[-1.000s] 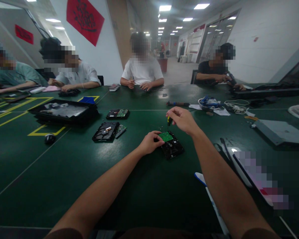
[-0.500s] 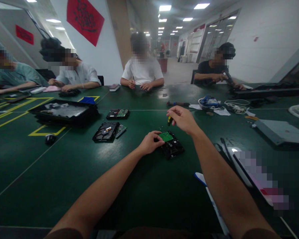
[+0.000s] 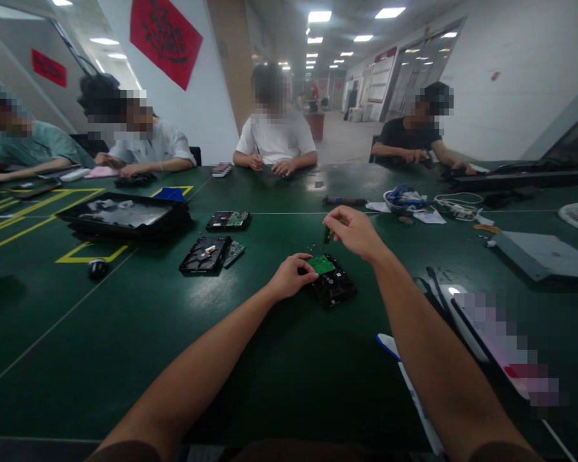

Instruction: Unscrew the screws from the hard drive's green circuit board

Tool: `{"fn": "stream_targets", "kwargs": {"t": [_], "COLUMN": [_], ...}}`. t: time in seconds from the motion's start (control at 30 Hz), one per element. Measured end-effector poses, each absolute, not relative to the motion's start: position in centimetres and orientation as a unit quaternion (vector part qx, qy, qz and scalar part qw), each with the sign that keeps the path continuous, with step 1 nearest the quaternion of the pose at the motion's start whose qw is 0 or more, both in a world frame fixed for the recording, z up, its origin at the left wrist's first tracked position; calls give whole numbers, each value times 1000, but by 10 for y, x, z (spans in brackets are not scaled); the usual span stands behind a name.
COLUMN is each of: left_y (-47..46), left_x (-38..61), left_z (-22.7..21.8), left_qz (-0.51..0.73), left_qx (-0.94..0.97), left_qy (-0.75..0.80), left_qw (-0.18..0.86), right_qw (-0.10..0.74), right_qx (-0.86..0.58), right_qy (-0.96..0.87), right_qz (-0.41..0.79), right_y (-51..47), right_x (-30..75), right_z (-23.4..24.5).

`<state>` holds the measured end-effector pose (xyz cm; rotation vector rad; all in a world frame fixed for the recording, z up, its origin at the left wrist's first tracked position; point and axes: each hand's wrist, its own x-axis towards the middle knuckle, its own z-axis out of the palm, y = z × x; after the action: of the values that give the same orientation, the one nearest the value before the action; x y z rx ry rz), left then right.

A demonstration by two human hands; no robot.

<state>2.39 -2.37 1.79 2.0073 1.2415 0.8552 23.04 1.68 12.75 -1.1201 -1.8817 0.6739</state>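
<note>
A black hard drive lies on the green table in front of me, with a green circuit board showing on its upper side. My left hand grips the drive's left edge between thumb and fingers. Above the far edge of the board, my right hand pinches a screwdriver with a yellow and black handle, held upright. Its thin shaft points down at the board; whether the tip touches is too small to tell. A few tiny screws are scattered just beyond the drive.
Left of my hands lie another hard drive, a loose circuit board and a further drive. A black tray stands farther left. An electric screwdriver and a grey metal case are to the right. Several people sit opposite.
The screwdriver handle has turned slightly in my right hand's fingers. My left hand and the hard drive stay in place. At the far left edge, part of another person's hand has appeared.
</note>
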Motion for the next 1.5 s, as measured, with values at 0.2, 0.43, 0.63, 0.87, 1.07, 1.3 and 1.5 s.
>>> {"fn": "stream_targets", "kwargs": {"t": [0.2, 0.43, 0.63, 0.87, 1.07, 1.3, 1.5], "left_y": [-23, -24, -26, -26, -25, -23, -24], "left_x": [24, 24, 24, 24, 24, 24, 24], "left_z": [17, 18, 22, 22, 20, 17, 18], "left_qz": [321, 320, 323, 317, 317, 324, 326], "left_qx": [762, 761, 763, 761, 763, 762, 764], "left_qy": [473, 475, 470, 477, 475, 472, 467], "left_qw": [305, 305, 305, 304, 304, 302, 303], "right_qw": [391, 409, 400, 389, 396, 393, 391], "right_qx": [-425, -436, -440, -418, -439, -410, -417], "right_qy": [-752, -759, -745, -754, -761, -762, -759], "right_qz": [319, 260, 304, 325, 267, 310, 312], "right_y": [16, 20, 17, 15, 16, 13, 14], "right_x": [229, 232, 231, 230, 232, 230, 230], "right_z": [128, 125, 128, 129, 129, 131, 130]}}
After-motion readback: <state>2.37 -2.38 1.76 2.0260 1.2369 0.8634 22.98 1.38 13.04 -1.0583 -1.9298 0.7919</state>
